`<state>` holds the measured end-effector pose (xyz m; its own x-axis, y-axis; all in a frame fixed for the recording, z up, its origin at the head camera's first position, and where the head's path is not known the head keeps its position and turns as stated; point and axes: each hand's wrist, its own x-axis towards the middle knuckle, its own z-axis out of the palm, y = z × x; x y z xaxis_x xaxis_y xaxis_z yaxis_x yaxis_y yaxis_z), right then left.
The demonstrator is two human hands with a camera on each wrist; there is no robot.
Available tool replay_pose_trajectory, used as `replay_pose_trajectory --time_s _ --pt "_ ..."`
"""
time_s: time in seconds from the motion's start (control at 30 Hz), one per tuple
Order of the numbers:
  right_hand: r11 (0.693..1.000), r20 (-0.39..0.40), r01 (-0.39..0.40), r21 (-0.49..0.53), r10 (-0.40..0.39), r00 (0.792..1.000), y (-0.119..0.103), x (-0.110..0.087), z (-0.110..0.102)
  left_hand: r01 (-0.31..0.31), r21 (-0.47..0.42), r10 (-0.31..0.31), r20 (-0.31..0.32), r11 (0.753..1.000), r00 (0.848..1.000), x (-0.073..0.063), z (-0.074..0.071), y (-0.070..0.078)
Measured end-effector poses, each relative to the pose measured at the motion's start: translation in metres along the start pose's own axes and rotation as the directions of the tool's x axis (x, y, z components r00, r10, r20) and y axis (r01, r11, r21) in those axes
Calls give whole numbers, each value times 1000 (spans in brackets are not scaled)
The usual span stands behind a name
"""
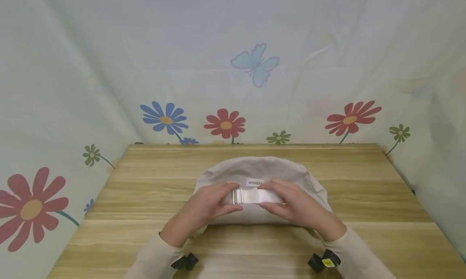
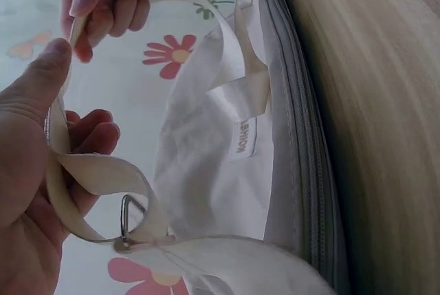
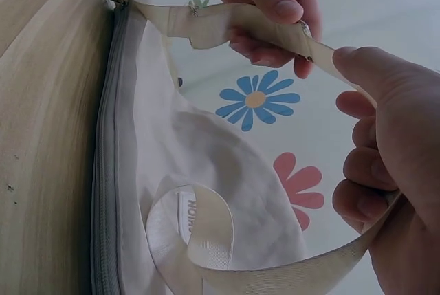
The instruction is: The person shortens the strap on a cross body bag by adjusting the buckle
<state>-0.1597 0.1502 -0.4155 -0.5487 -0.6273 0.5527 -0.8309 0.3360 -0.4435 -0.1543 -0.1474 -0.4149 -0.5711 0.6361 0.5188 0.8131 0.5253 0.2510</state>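
Note:
A pale beige fabric bag point(image 1: 251, 214) lies on the table with a small white label point(image 1: 255, 182) on its side. Above it, both hands hold its webbing strap point(image 1: 260, 196) stretched between them. The left hand point(image 1: 205, 204) pinches the strap between thumb and fingers, beside a metal slide buckle point(image 1: 238, 196). Opposite it, the right hand point(image 1: 296, 204) grips the same strap, thumb below and fingers above in the head view. Loose strap curls over the bag in both wrist views. A second metal ring point(image 2: 130, 219) shows on the strap in the left wrist view.
A wood-grain table point(image 1: 145, 170) carries the bag. A grey zipper point(image 3: 106, 192) runs along the bag's edge. Behind the table hangs a pale curtain point(image 1: 182, 48) printed with flowers and a butterfly. Black devices point(image 1: 185, 261) are worn at the wrists.

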Motion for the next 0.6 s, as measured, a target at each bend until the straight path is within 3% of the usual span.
replay_pose_trajectory --time_s 0.13,0.33,0.6 --pt "999 32 -47 10 47 998 -2 0 -3 0 -65 0 -8 998 1000 -1 0 0" --pt "995 61 -97 22 95 994 -2 -1 -2 43 -193 -47 -16 980 999 -3 2 2" --pt "995 54 -83 54 80 995 0 -2 6 40 -206 -50 -43 978 998 -5 6 5"
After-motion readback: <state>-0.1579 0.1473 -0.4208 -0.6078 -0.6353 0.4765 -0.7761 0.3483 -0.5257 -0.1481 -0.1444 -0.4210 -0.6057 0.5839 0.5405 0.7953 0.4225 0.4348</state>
